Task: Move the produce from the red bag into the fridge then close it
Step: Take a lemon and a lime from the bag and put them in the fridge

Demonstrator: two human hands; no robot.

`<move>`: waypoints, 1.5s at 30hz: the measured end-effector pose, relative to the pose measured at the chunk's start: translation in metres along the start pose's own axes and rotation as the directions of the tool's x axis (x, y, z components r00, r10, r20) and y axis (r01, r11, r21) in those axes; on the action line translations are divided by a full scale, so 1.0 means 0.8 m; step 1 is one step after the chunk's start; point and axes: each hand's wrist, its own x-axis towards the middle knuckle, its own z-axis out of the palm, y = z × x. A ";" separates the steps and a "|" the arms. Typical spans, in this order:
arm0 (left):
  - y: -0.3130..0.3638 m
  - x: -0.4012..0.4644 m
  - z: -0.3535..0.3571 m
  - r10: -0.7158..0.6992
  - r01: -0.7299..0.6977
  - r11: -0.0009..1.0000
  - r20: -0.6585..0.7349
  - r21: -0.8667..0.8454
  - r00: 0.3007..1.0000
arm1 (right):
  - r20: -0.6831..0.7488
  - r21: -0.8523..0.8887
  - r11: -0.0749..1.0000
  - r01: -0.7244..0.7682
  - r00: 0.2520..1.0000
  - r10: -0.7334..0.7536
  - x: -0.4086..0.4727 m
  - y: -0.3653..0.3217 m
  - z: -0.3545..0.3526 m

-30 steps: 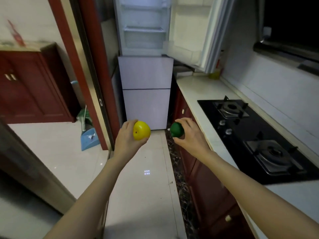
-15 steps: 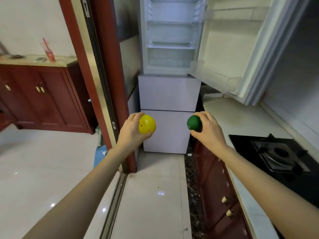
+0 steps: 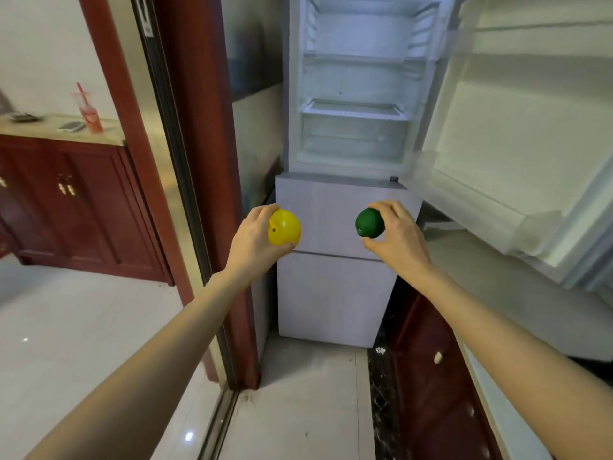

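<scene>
Head: fruit point(image 3: 284, 227) (yellow) in hands point(image 3: 253, 240)

Glossy pale floor tiles point(image 3: 66, 327) reflect light. A red-brown door frame point(image 3: 205, 161) divides the rooms; dark red cabinets point(image 3: 83, 207) stand left beneath a pale surface point(image 3: 49, 127).

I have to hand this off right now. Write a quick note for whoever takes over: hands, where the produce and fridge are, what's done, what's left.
Left hand grips a yellow fruit; right hand grips a green fruit. Both are held up in front of the fridge, not yet inside.
The upper fridge door stands open to the right; the shelves in view look bare.
Done: both fruits are in hand and at the fridge.
Left: set both fruits on a shelf, then shut the door. The red bag is out of view, so I can't tell whether more produce remains.
</scene>
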 end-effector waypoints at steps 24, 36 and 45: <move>-0.048 0.555 0.175 0.112 -0.109 0.993 -0.052 0.052 0.992 | -0.115 -0.030 0.999 0.025 0.993 -0.028 0.537 0.218 0.125; -0.083 0.780 0.259 0.175 -0.167 0.981 -0.078 0.096 0.982 | -0.144 -0.058 0.998 0.002 0.989 -0.010 0.725 0.291 0.207; -0.090 0.930 0.311 0.119 -0.122 0.979 0.034 0.162 0.992 | -0.110 -0.084 0.990 -0.109 0.989 0.099 0.823 0.344 0.231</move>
